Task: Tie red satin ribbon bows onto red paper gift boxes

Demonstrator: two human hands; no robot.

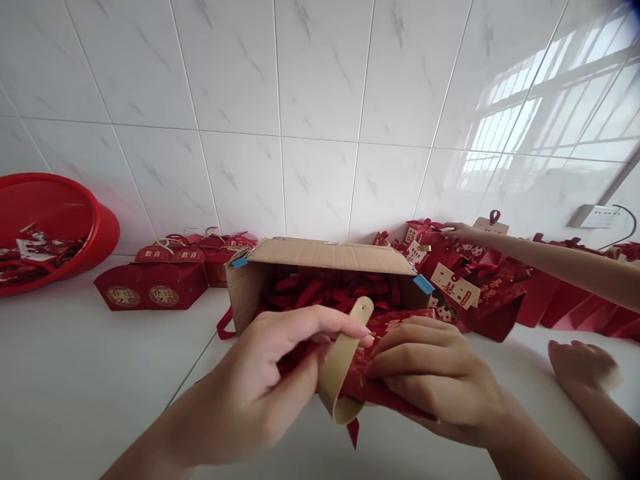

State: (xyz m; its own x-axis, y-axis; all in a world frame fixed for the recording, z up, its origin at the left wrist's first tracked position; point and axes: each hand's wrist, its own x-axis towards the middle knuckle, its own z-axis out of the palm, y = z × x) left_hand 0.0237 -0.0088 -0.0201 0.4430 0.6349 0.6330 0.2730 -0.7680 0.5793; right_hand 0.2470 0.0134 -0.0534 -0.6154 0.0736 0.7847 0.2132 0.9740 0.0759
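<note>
My left hand (280, 380) is closed in a pinch on a gold strap (337, 380), which curls into a loop and has a small hole near its upper end. A red gift bag (363, 370) with gold print is gripped along its side by my right hand (440, 373), fingers bent over it. The strap lies against the bag; whether it is joined to it I cannot tell. Just behind my hands stands an open cardboard box (330, 255) holding many dark red ribbons (325, 288). A pointed red ribbon end (353, 433) hangs below the bag.
Red gift boxes (160, 283) with cord handles sit at left, near a red plastic basin (100, 227) holding printed pieces. On the right are red gift bags (493, 320) with cream tags. Another person's hands (457, 233) reach there. A tiled wall (320, 187) backs the white table (100, 373).
</note>
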